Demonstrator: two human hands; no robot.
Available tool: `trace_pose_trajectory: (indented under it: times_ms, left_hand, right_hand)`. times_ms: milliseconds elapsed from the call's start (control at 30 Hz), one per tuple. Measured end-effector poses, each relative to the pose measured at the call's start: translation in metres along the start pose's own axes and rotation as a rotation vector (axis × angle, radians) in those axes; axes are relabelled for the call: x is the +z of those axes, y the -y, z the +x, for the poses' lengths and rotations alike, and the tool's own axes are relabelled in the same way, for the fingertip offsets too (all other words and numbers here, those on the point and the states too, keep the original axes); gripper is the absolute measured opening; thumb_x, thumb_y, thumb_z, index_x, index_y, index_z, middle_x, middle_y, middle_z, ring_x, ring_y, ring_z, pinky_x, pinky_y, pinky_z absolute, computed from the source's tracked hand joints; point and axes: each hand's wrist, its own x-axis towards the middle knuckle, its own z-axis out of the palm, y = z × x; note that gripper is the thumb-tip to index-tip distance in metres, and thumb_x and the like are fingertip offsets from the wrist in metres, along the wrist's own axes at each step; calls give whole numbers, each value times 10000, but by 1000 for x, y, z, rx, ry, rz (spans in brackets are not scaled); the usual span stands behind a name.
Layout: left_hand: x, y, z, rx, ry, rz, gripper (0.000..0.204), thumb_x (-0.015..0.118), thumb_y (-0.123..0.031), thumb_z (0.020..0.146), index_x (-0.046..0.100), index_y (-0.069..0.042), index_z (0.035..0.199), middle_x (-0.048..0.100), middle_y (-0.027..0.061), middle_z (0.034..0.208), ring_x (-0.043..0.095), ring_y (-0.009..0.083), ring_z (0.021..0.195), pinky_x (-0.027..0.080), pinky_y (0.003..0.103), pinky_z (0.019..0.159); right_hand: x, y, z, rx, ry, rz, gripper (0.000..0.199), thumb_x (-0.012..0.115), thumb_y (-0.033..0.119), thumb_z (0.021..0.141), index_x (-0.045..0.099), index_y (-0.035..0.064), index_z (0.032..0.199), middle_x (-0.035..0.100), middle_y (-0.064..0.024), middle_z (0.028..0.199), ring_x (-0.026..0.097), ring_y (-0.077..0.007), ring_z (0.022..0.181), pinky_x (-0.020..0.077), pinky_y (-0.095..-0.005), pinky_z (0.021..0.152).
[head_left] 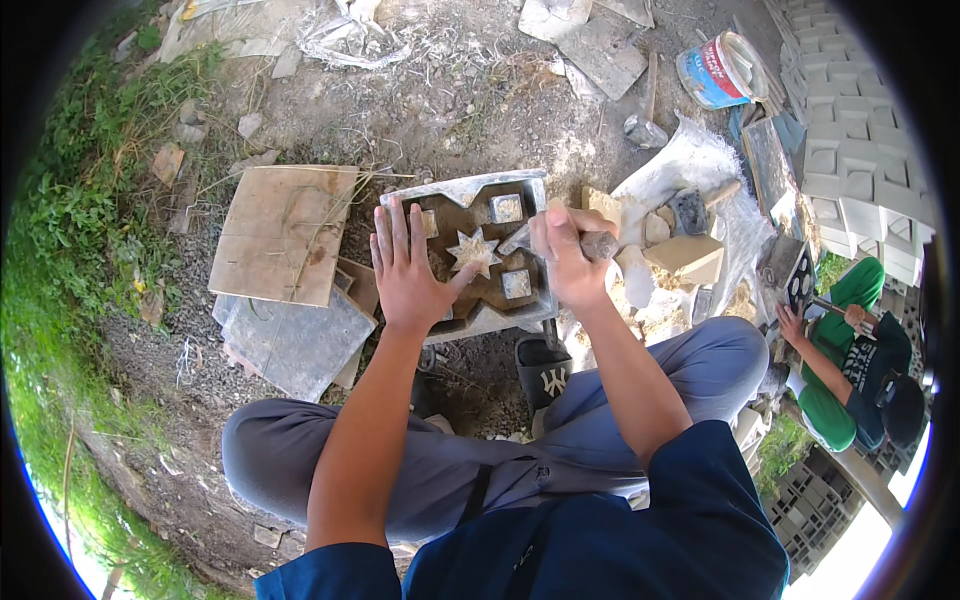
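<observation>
In front of me lies a grey rectangular block mould. A star-shaped piece sits at its middle, with square pieces around it. My left hand rests over the mould's left side, fingers stretched out and apart, and partly covers it. At the right side my right hand is closed around a hand tool with a flat grey blade and a thick, round-ended handle. The blade points left, over the inside of the mould; whether it touches cannot be made out.
Wooden boards lie over a grey slab on the left. To the right, stones and a tan block sit on a white sack. A paint bucket stands beyond. Another person works far right, near stacked pale blocks.
</observation>
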Motion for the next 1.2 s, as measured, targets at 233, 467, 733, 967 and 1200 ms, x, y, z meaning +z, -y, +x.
trace_pose_trajectory:
  times_ms: [233,467,733,967,1200]
  left_hand:
    - [1,-12,2,2,6,-16,1165,770,-688,807,293,-19,1633,201,226,1725,163,433,1602,225,586,1261]
    - [1,-8,1,1,5,-10,1164,772,-689,806,304,-10,1628,194,222,1728,159,430,1604,237,584,1255]
    - [0,-12,4,-6,24,-6,1152,760,-689,817,302,-12,1630,188,221,1730,154,427,1606,240,576,1258]
    - [-6,-2,0,-26,13,-16,1149,772,-690,800,330,-13,1618,199,224,1726,153,428,1606,242,585,1254]
    - [-2,-1,-2,-23,6,-18,1164,778,-695,796,317,-19,1624,204,223,1724,172,430,1601,256,590,1247]
  right_hand:
    - [-5,-12,-2,86,-52,-5,526,674,177,1025,421,1,598,362,-31,517,303,-114,473,219,-353,470]
    - [0,10,-2,-84,33,-51,496,677,173,1032,492,-10,610,418,-26,522,345,-159,451,270,-333,470]
    - [-7,-10,-14,-20,-21,-34,494,653,163,1047,503,-26,616,415,-22,509,354,-128,443,265,-327,454]
    - [12,28,-11,-130,83,-112,473,650,130,1049,488,-5,626,422,-50,525,356,-158,436,269,-344,446]
    - [8,36,-6,-197,200,-203,423,662,70,1005,518,-7,615,424,-93,507,415,-227,404,308,-347,438]
